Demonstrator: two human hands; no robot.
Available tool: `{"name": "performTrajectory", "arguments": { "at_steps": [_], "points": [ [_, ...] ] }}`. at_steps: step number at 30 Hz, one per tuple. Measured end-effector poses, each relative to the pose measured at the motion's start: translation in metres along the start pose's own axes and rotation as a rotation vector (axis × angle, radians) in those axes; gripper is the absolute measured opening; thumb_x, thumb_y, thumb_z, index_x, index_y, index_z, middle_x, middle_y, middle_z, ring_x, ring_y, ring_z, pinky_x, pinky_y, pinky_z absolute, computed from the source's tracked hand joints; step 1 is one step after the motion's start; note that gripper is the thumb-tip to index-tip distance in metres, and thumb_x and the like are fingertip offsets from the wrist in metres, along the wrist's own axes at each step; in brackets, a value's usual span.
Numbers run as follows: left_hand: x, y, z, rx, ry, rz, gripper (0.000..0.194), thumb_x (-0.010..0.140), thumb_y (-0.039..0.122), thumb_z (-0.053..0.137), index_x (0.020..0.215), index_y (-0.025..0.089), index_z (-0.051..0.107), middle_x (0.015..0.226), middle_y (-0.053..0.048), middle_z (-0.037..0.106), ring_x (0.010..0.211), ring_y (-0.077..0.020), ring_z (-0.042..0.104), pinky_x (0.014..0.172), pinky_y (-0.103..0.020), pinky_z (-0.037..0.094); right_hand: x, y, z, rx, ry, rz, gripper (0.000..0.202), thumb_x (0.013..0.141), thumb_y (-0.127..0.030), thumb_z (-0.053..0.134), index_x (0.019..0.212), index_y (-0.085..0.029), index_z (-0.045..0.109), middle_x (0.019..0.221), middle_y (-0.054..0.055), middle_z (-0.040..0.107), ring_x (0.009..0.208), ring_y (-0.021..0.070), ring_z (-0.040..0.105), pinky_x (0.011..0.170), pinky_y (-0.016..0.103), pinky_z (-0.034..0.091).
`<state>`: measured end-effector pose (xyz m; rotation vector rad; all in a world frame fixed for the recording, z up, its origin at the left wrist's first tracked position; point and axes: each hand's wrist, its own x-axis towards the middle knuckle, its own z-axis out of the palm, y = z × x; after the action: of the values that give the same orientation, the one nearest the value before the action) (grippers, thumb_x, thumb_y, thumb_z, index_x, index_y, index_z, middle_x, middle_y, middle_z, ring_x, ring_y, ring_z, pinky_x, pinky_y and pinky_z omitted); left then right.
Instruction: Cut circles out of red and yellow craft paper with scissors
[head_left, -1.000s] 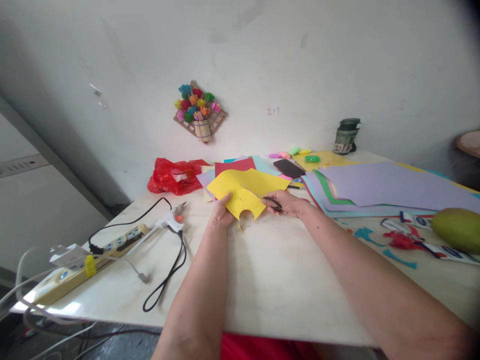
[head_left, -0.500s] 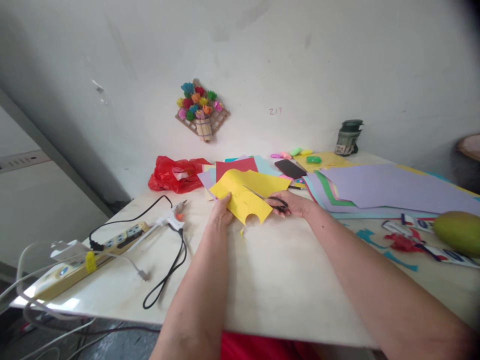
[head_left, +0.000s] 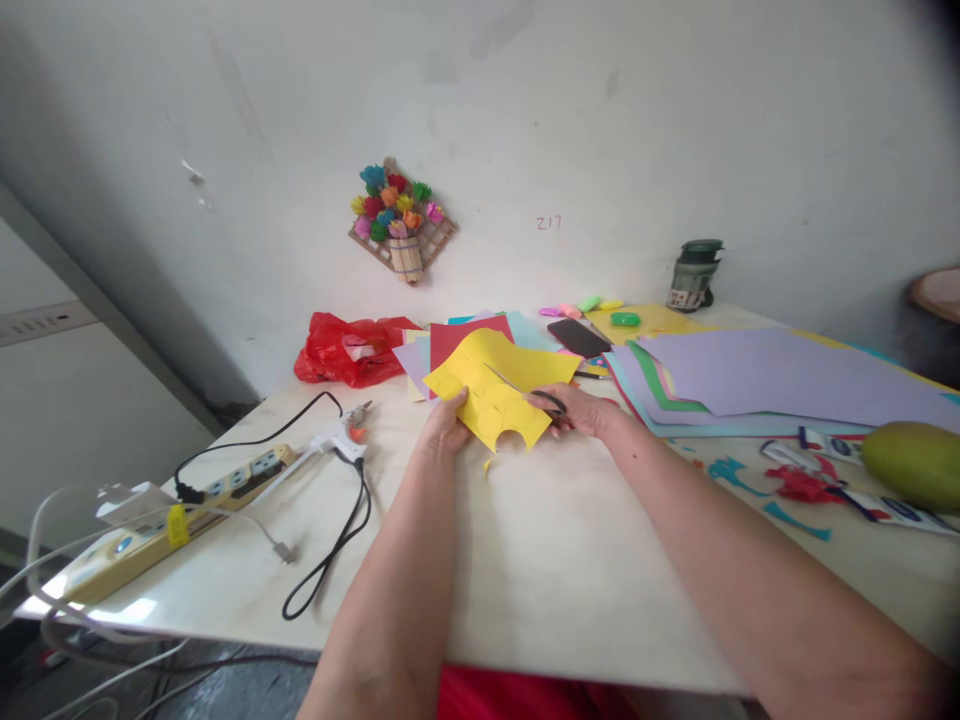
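A yellow sheet of paper (head_left: pixel 487 375) is held up over the table, with circles drawn on it and a rounded notch in its near edge. My left hand (head_left: pixel 448 422) pinches its left side, thumb on top. In my right hand (head_left: pixel 574 408) is a pair of scissors (head_left: pixel 550 402) with black handles, gripped at the right of the sheet. One blade lies across the paper's upper face, pointing up and left; the other is hidden. Below the notch lies a small yellow scrap (head_left: pixel 487 467) on the tabletop.
Left stand a glue gun (head_left: pixel 341 440) and a power strip (head_left: pixel 202 510) with loose cables. A red plastic bag (head_left: pixel 349 350), a phone (head_left: pixel 579 338) and a bottle (head_left: pixel 694 275) are at the back. Stacked coloured paper (head_left: pixel 780 370), a mango (head_left: pixel 911 465) and tubes (head_left: pixel 896 508) lie right.
The yellow sheet has shifted and turned slightly in my hands, and its curve has altered a little. Both hands keep their grips. The whole view has moved slightly.
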<state>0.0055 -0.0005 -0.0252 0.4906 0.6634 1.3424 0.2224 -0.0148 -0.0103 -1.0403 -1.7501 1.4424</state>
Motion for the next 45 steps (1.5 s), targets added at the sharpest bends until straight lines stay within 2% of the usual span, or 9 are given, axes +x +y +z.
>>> {"name": "performTrajectory", "arguments": {
  "at_steps": [7, 13, 18, 25, 34, 38, 42, 45],
  "points": [
    [-0.001, 0.002, 0.001, 0.001, 0.012, 0.005, 0.039, 0.081, 0.006, 0.058, 0.119, 0.017, 0.062, 0.102, -0.01, 0.073, 0.101, -0.0274, 0.067, 0.09, -0.039, 0.056, 0.001, 0.002, 0.004, 0.05, 0.01, -0.031, 0.036, 0.07, -0.05, 0.065, 0.067, -0.017, 0.052, 0.053, -0.001, 0.052, 0.038, 0.0065, 0.041, 0.033, 0.019, 0.028],
    [-0.001, 0.002, 0.0, 0.001, 0.016, 0.021, 0.042, 0.082, 0.005, 0.057, 0.122, 0.017, 0.06, 0.099, -0.009, 0.073, 0.097, -0.0252, 0.069, 0.088, -0.036, 0.057, -0.002, -0.005, 0.007, 0.023, 0.049, -0.029, 0.032, 0.069, -0.044, 0.069, 0.066, -0.016, 0.053, 0.053, -0.003, 0.047, 0.038, 0.0054, 0.039, 0.034, 0.019, 0.027],
    [-0.001, 0.003, 0.0, -0.001, -0.012, 0.032, 0.043, 0.082, 0.004, 0.055, 0.124, 0.015, 0.057, 0.099, -0.009, 0.073, 0.093, -0.0241, 0.069, 0.092, -0.038, 0.055, 0.002, -0.002, 0.006, 0.021, 0.087, 0.01, 0.031, 0.07, -0.043, 0.069, 0.066, -0.017, 0.052, 0.054, -0.004, 0.046, 0.039, 0.0053, 0.04, 0.033, 0.019, 0.024],
    [0.0, 0.002, -0.001, 0.003, 0.003, 0.043, 0.044, 0.08, 0.007, 0.058, 0.123, 0.017, 0.058, 0.103, -0.01, 0.072, 0.104, -0.0257, 0.066, 0.094, -0.038, 0.053, 0.0, -0.008, 0.008, -0.022, 0.125, 0.047, 0.035, 0.067, -0.044, 0.073, 0.064, -0.017, 0.051, 0.051, -0.005, 0.043, 0.036, 0.0042, 0.037, 0.032, 0.019, 0.021],
    [0.0, 0.002, -0.002, 0.032, -0.03, 0.039, 0.04, 0.08, 0.008, 0.06, 0.118, 0.018, 0.06, 0.105, -0.009, 0.072, 0.107, -0.0268, 0.065, 0.093, -0.039, 0.054, -0.002, -0.009, 0.008, 0.026, 0.08, 0.02, 0.036, 0.067, -0.047, 0.073, 0.068, -0.016, 0.054, 0.054, -0.002, 0.051, 0.039, 0.0061, 0.042, 0.032, 0.019, 0.025],
    [-0.002, 0.001, -0.001, 0.053, -0.061, -0.001, 0.036, 0.078, 0.008, 0.061, 0.113, 0.019, 0.063, 0.104, -0.009, 0.072, 0.107, -0.028, 0.065, 0.093, -0.041, 0.054, -0.004, -0.011, 0.01, 0.036, 0.108, 0.048, 0.034, 0.068, -0.046, 0.072, 0.07, -0.017, 0.055, 0.056, -0.002, 0.051, 0.042, 0.0073, 0.043, 0.034, 0.019, 0.03],
    [-0.005, 0.0, 0.002, 0.047, -0.044, -0.01, 0.036, 0.078, 0.005, 0.06, 0.112, 0.016, 0.062, 0.103, -0.01, 0.072, 0.107, -0.0283, 0.065, 0.094, -0.042, 0.053, -0.003, -0.01, 0.01, 0.095, 0.094, 0.044, 0.032, 0.067, -0.044, 0.073, 0.073, -0.017, 0.057, 0.06, -0.001, 0.054, 0.048, 0.01, 0.048, 0.039, 0.021, 0.037],
    [-0.005, -0.001, 0.004, 0.044, -0.043, -0.009, 0.037, 0.078, 0.005, 0.061, 0.113, 0.015, 0.061, 0.103, -0.011, 0.071, 0.106, -0.0279, 0.065, 0.096, -0.042, 0.052, -0.002, -0.009, 0.011, 0.134, 0.075, 0.016, 0.033, 0.065, -0.043, 0.075, 0.072, -0.017, 0.057, 0.059, -0.002, 0.054, 0.049, 0.0101, 0.047, 0.041, 0.021, 0.037]
  ]
}}
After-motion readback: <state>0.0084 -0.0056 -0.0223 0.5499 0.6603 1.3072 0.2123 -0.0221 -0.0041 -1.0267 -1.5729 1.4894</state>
